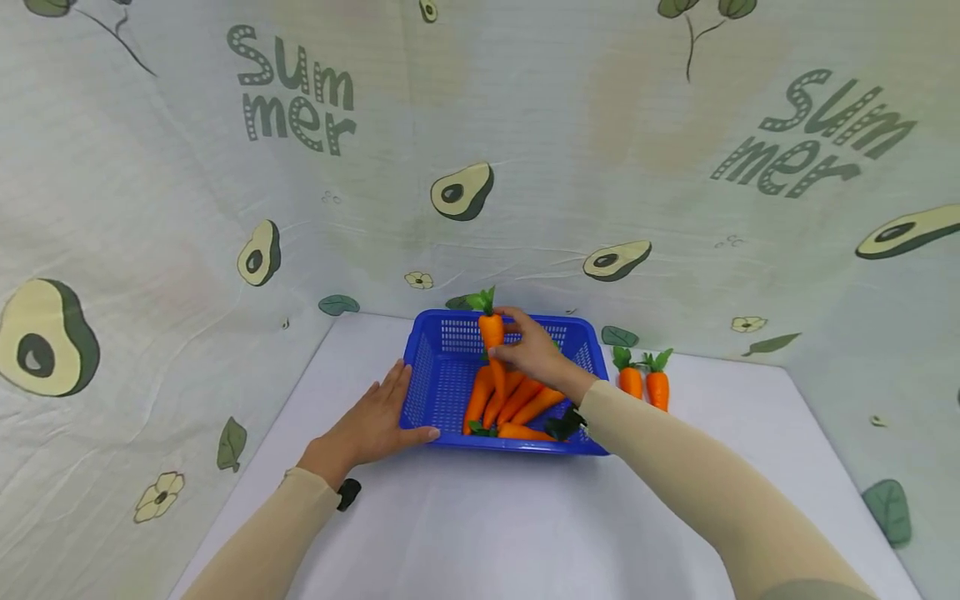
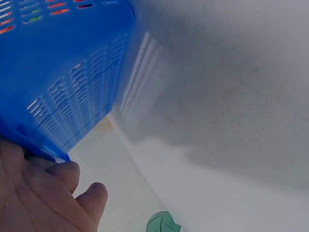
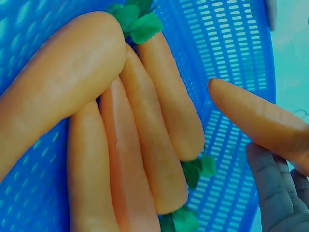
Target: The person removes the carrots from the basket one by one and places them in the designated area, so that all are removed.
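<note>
A blue plastic basket (image 1: 442,392) with slotted walls stands on the table, holding several orange carrots (image 3: 145,130) with green tops. My right hand (image 1: 534,346) pinches one carrot (image 1: 491,333) over the basket, its leafy top up and its tip pointing down. In the right wrist view, the fingers (image 3: 270,186) lie against that carrot's side. My left hand (image 1: 375,417) rests at the basket's left rim with fingers extended and thumb along the front corner. From the left wrist view, its fingertips (image 2: 91,198) show right beside the rim.
Two more carrots (image 1: 657,387) with green leaves lie on the white table (image 1: 480,517), just right of the basket. A cloth backdrop (image 1: 525,108) printed with avocados and lettering surrounds the table at the back and sides.
</note>
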The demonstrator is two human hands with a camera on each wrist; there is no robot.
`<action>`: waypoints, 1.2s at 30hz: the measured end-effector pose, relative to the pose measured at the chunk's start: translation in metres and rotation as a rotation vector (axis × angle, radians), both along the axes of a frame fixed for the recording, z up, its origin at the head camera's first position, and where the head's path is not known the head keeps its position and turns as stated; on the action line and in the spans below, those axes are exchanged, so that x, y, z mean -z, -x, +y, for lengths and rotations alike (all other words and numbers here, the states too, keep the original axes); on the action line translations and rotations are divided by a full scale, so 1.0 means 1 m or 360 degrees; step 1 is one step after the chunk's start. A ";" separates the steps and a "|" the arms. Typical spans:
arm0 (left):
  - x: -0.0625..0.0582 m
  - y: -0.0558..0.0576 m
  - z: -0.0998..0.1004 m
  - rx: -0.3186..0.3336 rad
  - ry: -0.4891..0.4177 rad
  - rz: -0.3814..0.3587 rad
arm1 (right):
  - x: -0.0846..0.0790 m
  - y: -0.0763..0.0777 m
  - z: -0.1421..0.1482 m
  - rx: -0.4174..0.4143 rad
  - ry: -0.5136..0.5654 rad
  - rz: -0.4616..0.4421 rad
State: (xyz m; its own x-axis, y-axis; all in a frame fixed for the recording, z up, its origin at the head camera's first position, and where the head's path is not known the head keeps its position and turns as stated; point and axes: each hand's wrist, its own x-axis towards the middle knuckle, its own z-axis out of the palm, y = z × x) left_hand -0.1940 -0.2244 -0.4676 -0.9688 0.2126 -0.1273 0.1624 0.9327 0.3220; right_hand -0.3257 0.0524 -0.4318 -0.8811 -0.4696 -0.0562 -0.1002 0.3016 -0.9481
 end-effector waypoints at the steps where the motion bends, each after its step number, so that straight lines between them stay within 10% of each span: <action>1: 0.000 0.000 0.000 -0.0001 -0.0002 0.0002 | -0.001 0.000 0.002 0.0010 0.0003 0.0001; 36: 0.003 -0.001 0.003 0.0000 -0.0038 0.0057 | -0.035 -0.021 0.145 0.0404 -0.0345 0.0221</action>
